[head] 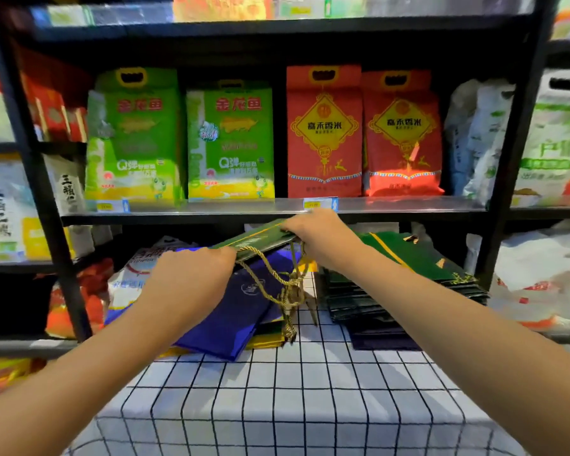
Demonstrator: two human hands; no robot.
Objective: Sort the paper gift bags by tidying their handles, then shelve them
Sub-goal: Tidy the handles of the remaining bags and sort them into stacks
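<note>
While the left hand (pixel 191 274) and right hand (pixel 320 238) pinch the green gift bag (pixel 260 238) above the checked tablecloth (pixel 293 406), untangle its dangling gold cord handles (pixel 287 284), then tuck them flat.

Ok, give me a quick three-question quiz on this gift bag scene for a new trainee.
1. True or false: both hands, left hand and right hand, hold the green gift bag.
2. Where do its gold cord handles hang? A. tucked inside the bag B. loose below it C. over the shelf edge
3. What pattern is on the tablecloth?

Key: 1 true; 2 B; 3 white with a dark grid.
</note>
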